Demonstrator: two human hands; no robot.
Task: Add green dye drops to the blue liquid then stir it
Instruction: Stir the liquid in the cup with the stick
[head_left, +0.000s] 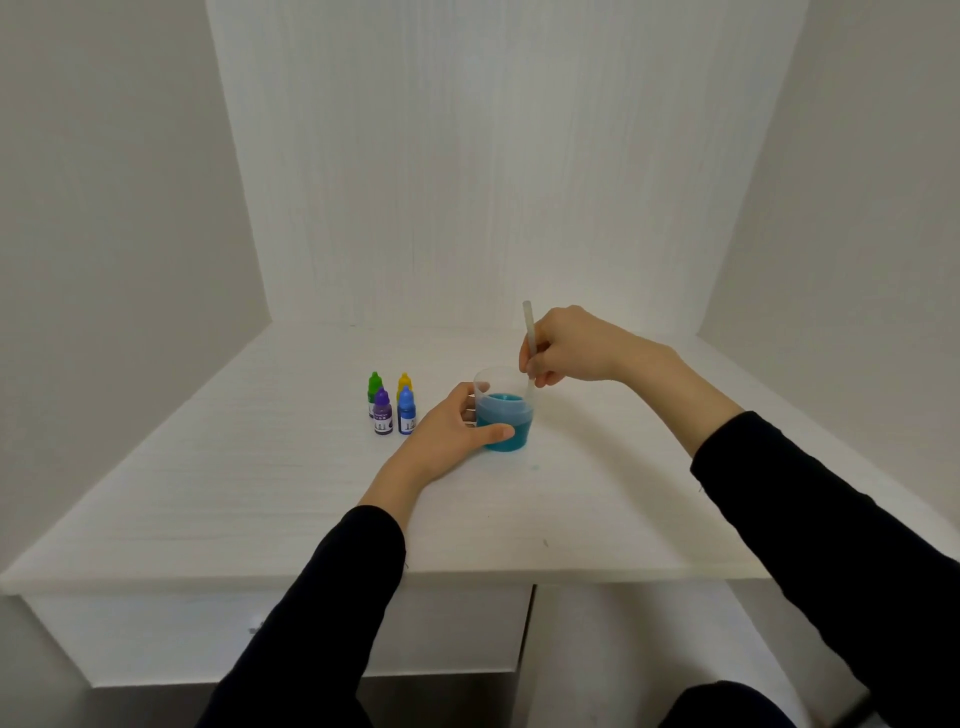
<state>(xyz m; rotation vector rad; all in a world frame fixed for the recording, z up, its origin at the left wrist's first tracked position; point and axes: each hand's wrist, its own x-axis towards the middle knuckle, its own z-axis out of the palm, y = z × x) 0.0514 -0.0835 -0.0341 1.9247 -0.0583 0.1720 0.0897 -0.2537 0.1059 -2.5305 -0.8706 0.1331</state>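
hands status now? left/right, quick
Left hand: grips the clear plastic cup of blue liquid.
Right hand: holds the translucent white stir stick, lower end in the cup.

A clear cup (503, 387) is showing teal-blue liquid (505, 421); 4 bottles are standing out — green (374, 387), yellow (404, 383), purple (382, 413), blue (406, 412) — on a white desk (260, 493).
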